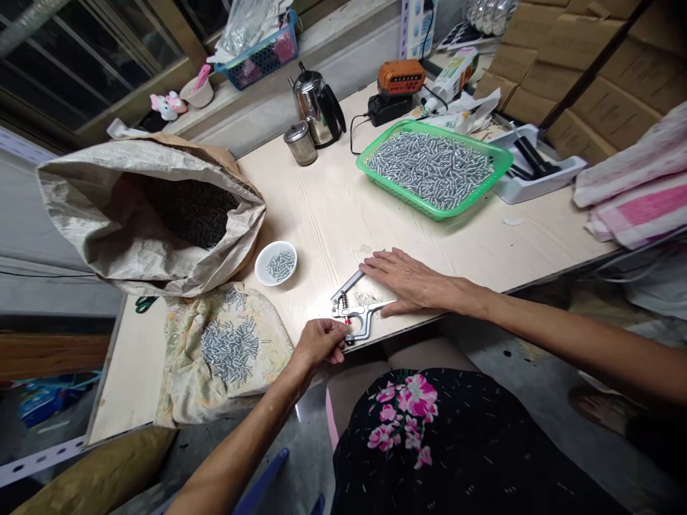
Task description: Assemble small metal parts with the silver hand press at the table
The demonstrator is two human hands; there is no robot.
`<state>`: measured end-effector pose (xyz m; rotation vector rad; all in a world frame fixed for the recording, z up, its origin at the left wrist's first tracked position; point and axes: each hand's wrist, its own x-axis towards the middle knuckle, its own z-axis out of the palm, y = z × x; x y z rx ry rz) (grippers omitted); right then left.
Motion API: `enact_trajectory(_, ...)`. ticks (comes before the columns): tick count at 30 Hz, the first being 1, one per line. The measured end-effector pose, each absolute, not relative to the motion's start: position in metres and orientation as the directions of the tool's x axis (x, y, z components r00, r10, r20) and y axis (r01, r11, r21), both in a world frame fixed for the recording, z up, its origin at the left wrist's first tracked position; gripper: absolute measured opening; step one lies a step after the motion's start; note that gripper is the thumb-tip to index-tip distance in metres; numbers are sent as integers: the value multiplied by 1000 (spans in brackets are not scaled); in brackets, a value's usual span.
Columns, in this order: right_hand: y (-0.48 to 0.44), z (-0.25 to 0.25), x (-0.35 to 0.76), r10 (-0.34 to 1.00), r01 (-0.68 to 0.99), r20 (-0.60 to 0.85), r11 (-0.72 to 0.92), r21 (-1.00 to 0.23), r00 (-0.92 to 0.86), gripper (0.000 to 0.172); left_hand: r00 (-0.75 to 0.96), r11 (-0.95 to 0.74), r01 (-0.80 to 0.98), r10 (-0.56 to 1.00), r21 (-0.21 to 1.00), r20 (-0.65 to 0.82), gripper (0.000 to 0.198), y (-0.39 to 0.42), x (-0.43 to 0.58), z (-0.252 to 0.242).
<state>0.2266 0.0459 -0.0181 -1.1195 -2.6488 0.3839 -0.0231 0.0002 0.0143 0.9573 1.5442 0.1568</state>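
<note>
A pair of silver snap-fastener-style pliers (366,320) lies at the table's front edge, with its jaws apart and a spring between the arms. My right hand (411,280) rests over its handles, fingers stretched across the upper one and thumb by the lower one. The fingertips of my left hand (320,341) are pinched together at the jaw end, beside a small red part. Whatever they hold is too small to make out. Near the left hand, a white bowl (262,266) holds small metal pins, and a pile of similar pins (230,349) lies on a patterned cloth (182,386).
A large sack (69,193) of dark small pieces stands left. Toward the back are a green basket (370,175) full of metal pins, a kettle (310,96), a metal canister (300,145) and an orange battery (400,77). Green-handled scissors (144,305) lie left, cardboard boxes (558,50) right.
</note>
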Motion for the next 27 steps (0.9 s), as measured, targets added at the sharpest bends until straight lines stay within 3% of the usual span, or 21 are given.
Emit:
enact_trajectory(4,53,-9,223,710,662,81,687,-298,-700,87,87,638,486,644,597,-760,25,0,-23,10)
enact_trajectory(8,51,-6,220,713,662,87,684,-305,-696,67,63,554,592,692,585,-719,25,-5,-27,14)
enact_trajectory(10,48,-6,219,725,666,95,670,-329,-682,58,38,362,717,834,596,-551,26,-10,-26,20)
enact_trajectory(12,44,-7,218,735,667,108,659,-349,-670,50,86,83,814,962,575,-261,25,-13,-22,25)
enact_trajectory(14,40,-8,216,736,662,121,658,-359,-666,43,237,-197,837,971,511,-13,31,-11,-12,26)
enact_trajectory(16,36,-8,214,743,669,125,652,-357,-658,39,424,-421,800,901,427,92,44,-4,0,22)
enact_trajectory(19,32,-7,213,771,697,107,619,-362,-628,42,593,-577,739,802,348,70,53,11,14,11)
enact_trajectory(23,28,2,216,807,743,49,564,-359,-589,60,645,-607,745,762,276,-62,64,27,19,8)
enact_trajectory(25,28,8,215,818,773,11,548,-318,-575,56,652,-617,752,748,232,-125,69,31,21,12)
enact_trajectory(27,27,11,211,817,789,-21,549,-275,-576,41,653,-620,757,734,207,-187,67,33,24,17)
